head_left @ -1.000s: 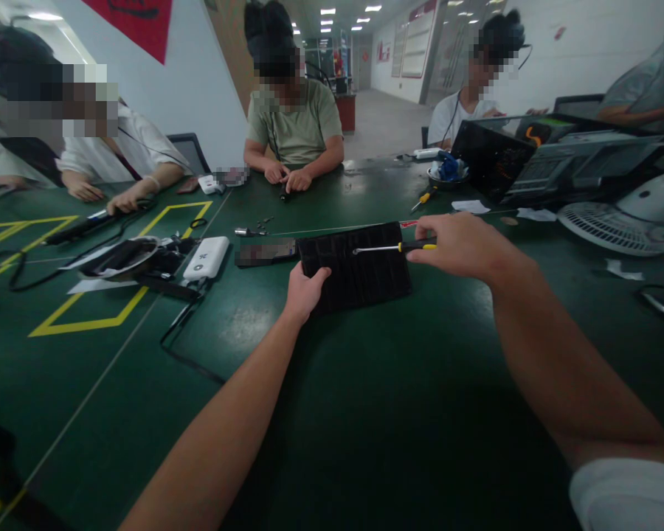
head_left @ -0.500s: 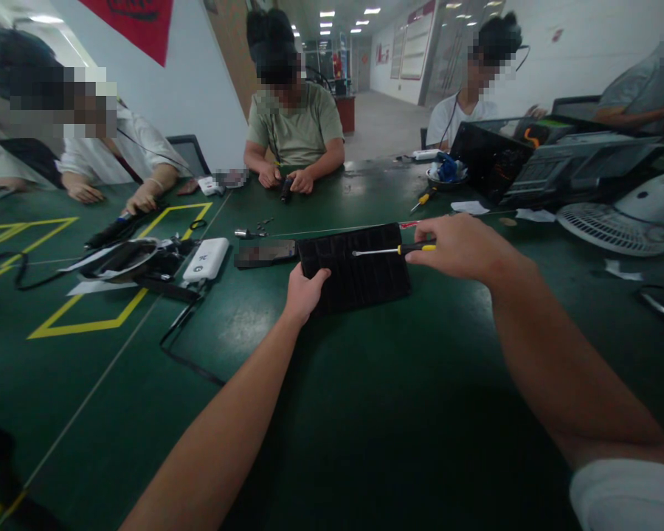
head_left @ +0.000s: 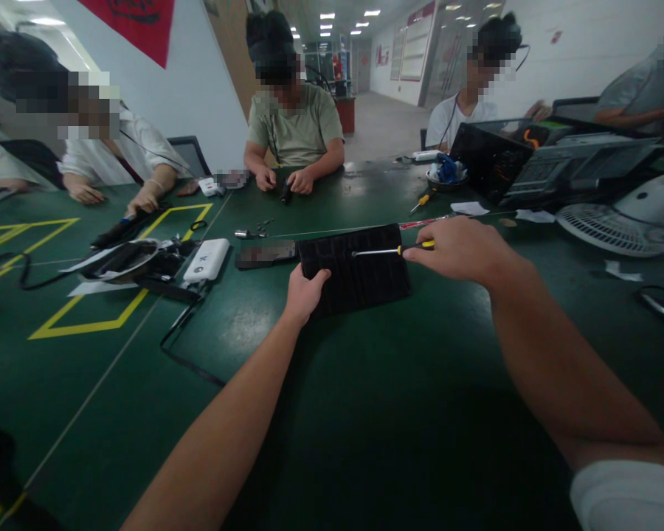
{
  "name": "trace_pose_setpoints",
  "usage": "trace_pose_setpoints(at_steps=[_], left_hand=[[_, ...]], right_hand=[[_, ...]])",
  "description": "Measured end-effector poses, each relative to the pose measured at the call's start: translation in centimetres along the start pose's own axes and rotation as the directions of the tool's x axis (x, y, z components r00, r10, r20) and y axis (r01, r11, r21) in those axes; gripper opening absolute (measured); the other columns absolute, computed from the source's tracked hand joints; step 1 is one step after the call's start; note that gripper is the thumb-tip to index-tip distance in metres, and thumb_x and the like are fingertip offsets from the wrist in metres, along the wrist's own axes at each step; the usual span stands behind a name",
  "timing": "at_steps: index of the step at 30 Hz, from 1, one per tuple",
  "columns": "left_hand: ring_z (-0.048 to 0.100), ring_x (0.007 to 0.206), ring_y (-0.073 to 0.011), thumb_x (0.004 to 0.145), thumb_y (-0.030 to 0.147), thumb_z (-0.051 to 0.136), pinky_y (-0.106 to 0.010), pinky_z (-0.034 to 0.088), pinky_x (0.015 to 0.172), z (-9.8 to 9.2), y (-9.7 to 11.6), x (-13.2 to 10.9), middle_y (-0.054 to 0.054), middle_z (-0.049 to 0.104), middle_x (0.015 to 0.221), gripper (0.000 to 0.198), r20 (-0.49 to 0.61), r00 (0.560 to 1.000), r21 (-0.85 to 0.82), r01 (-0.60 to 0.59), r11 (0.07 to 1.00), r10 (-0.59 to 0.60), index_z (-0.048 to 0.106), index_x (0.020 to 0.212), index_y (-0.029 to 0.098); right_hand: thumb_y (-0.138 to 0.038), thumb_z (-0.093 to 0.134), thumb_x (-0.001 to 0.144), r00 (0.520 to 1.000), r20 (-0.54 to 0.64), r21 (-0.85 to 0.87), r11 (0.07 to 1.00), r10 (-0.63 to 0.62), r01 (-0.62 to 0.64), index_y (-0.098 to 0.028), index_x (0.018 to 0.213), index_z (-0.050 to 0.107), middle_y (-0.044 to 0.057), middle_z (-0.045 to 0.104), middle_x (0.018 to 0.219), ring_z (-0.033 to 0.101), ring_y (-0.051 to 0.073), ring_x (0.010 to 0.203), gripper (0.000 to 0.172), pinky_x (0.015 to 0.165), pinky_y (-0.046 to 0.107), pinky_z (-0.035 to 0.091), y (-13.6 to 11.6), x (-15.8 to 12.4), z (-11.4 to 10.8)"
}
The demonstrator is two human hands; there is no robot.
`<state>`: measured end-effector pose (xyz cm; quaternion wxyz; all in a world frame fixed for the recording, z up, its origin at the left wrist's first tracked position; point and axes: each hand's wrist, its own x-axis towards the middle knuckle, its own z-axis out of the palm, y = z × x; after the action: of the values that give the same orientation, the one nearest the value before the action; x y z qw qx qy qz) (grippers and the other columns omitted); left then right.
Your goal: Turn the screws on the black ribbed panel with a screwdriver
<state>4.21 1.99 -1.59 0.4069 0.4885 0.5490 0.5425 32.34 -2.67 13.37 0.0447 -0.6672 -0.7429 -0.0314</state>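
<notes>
A flat black ribbed panel [head_left: 359,276] lies on the green table [head_left: 365,413] in front of me. My left hand [head_left: 303,292] grips its near left corner, fingers curled over the edge. My right hand [head_left: 460,249] is closed round a yellow-and-black screwdriver [head_left: 394,251]. The screwdriver's metal shaft points left, and its tip rests on the panel's upper middle.
A white power bank [head_left: 206,259], black cables [head_left: 182,346] and a bowl-like dish [head_left: 122,258] lie at left. A second screwdriver [head_left: 421,200], a dismantled black device [head_left: 553,158] and a white fan [head_left: 620,221] are at right. Other people sit round the far side.
My right hand has shifted slightly down with the screwdriver; the tip stays on the panel. My left hand has not moved. The person opposite has moved their hands a little.
</notes>
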Motion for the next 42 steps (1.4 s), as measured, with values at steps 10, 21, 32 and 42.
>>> trace_pose_setpoints(at_steps=[10, 21, 32, 42], left_hand=[[0.077, 0.097, -0.0274, 0.074, 0.027, 0.081, -0.045, 0.063, 0.096, 0.19, 0.37, -0.15, -0.008, 0.082, 0.101, 0.029, -0.012, 1.0, -0.006, 0.008, 1.0, -0.008, 0.076, 0.101, 0.017], [0.076, 0.098, -0.0286, 0.074, 0.027, 0.08, -0.045, 0.061, 0.094, 0.18, 0.44, -0.28, -0.009, 0.08, 0.103, 0.029, -0.003, 1.0, -0.019, 0.007, 1.0, -0.007, 0.075, 0.101, 0.018], [0.076, 0.099, -0.0287, 0.076, 0.025, 0.08, -0.048, 0.063, 0.097, 0.16, 0.53, -0.28, -0.01, 0.08, 0.104, 0.027, -0.006, 1.0, -0.014, 0.017, 1.0, -0.017, 0.075, 0.102, 0.018], [0.077, 0.098, -0.028, 0.075, 0.026, 0.08, -0.045, 0.063, 0.096, 0.19, 0.42, -0.13, -0.008, 0.081, 0.101, 0.026, -0.019, 1.0, 0.011, -0.003, 1.0, 0.003, 0.076, 0.099, 0.018]], right_hand=[[-0.05, 0.07, 0.09, 1.0, -0.006, 0.028, 0.999, -0.019, 0.019, -0.025, 0.109, 0.073, 0.01, 0.077, 0.096, 0.068, 0.03, 0.088, 0.032, 0.067, 0.038, 0.039, 0.19, 0.1, 0.33], [-0.05, 0.068, 0.092, 0.999, -0.039, 0.039, 0.999, -0.004, 0.006, -0.025, 0.106, 0.072, 0.011, 0.075, 0.093, 0.067, 0.031, 0.088, 0.029, 0.069, 0.039, 0.037, 0.24, -0.01, 0.18], [-0.052, 0.068, 0.092, 0.999, -0.032, 0.043, 0.999, -0.006, 0.007, -0.025, 0.107, 0.073, 0.011, 0.076, 0.094, 0.067, 0.031, 0.087, 0.032, 0.068, 0.04, 0.037, 0.33, 0.01, 0.13], [-0.051, 0.067, 0.091, 0.999, -0.037, 0.048, 0.999, -0.023, 0.025, -0.024, 0.108, 0.074, 0.011, 0.076, 0.095, 0.067, 0.031, 0.087, 0.032, 0.07, 0.039, 0.038, 0.57, 0.13, 0.27]])
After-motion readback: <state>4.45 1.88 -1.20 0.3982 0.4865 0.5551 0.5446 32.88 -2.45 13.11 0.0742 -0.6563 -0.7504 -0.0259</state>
